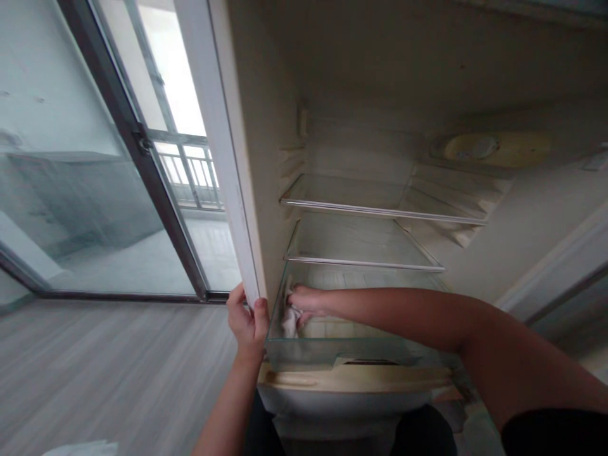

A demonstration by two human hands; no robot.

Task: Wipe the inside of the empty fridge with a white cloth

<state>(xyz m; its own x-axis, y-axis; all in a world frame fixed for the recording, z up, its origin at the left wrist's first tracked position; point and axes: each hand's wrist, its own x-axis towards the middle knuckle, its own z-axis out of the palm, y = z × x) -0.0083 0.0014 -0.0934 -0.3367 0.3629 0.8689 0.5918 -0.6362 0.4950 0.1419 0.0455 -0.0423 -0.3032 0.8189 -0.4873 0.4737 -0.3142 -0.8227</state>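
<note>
An open refrigerator (266,158) fills the middle and right of the view. My right hand (308,302) reaches into the clear drawer (304,352) at its bottom. Bunched in that hand is a whitish cloth (291,322), pressed toward the drawer's left side. My left hand (249,320) is wrapped around the front edge of the refrigerator's left wall, the thumb on the near face. Part of its fingers is hidden behind that edge.
Two glass shelves, an upper one (351,190) and a lower one (351,240), sit above the drawer. A yellowish lamp cover (475,147) is on the inner wall. At left, a sliding glass door (137,139) borders the wood-look floor (118,367).
</note>
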